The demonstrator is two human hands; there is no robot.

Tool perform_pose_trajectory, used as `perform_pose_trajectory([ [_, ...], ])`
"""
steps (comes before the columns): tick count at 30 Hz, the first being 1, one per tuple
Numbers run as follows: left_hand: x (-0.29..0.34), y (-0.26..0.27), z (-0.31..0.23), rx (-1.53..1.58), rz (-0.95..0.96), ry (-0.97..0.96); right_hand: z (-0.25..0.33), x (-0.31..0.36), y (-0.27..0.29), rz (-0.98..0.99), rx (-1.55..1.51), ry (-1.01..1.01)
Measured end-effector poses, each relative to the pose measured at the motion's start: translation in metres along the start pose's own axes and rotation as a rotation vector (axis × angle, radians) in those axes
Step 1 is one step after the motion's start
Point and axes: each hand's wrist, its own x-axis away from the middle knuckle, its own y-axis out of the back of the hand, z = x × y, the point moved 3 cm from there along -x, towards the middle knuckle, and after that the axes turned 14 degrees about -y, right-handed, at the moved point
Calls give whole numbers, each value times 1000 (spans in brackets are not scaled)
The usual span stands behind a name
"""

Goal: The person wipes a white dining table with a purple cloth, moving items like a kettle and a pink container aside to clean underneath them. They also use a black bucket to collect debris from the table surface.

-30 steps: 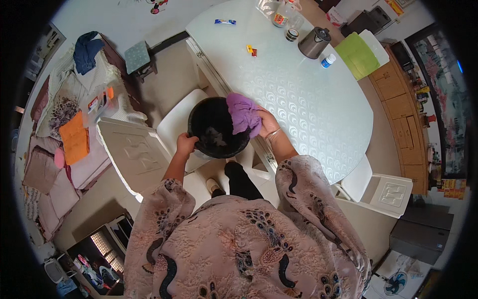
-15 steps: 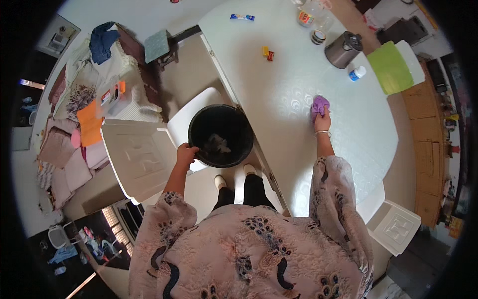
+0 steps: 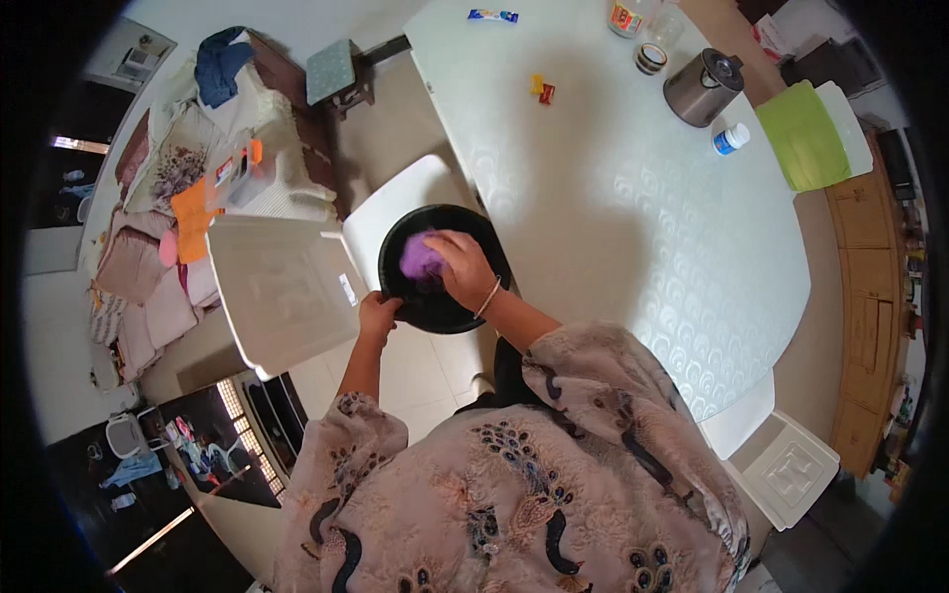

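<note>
A round black bin [image 3: 491, 237] stands on or just above a white plastic chair [image 3: 400, 203], beside the table's left edge. My left hand [image 3: 379, 314] grips the bin's near-left rim. Over the bin's mouth, my right hand [image 3: 465, 269] is closed round a crumpled purple cloth [image 3: 422, 257]. The cloth is partly covered by my fingers, and the bin's contents are mostly hidden beneath it. A bracelet circles my right wrist.
The pale patterned table [image 3: 593, 178] holds a metal kettle [image 3: 703, 87], a white-and-blue bottle [image 3: 732, 138], glass jars [image 3: 650, 58], small red-and-yellow wrapped pieces [image 3: 544, 91] and a blue wrapper [image 3: 492, 16]. A sofa [image 3: 148, 277] stands on the left.
My right hand has carried the purple cloth from the tabletop leftward to over the bin. The left hand has stayed on the bin's rim.
</note>
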Motion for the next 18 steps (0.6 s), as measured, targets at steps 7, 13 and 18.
perform_pose_trajectory([
  [7,35,-1,49,90,55,-85,-36,50,67,4,60,-124],
  [13,81,-25,72,115,25,-104,-85,119,230,-307,-253,-759],
  [18,107,-37,95,225,-34,-51,-134,181,319,-769,114,-649],
])
